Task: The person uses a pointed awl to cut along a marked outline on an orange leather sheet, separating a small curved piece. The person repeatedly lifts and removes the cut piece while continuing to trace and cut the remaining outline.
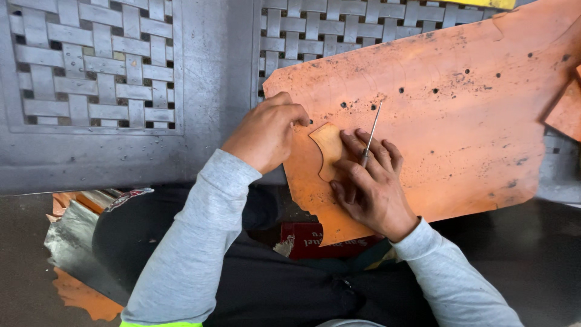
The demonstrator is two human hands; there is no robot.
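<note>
The left hand (266,134) is gripping the copper sheet (460,133) edge, fingers curled closed. Just right of those fingers, a small curved template (327,145) is lying flat. The right hand (370,184) is pressing it down, fingers pinching a thin metal scriber (371,134). A woven metal grille (97,63) is lying beyond.

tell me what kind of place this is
Probably a small leather workshop: an orange leather sheet on a metal lattice panel, the left hand steadying a cut pattern piece, the right hand holding an awl.
</note>
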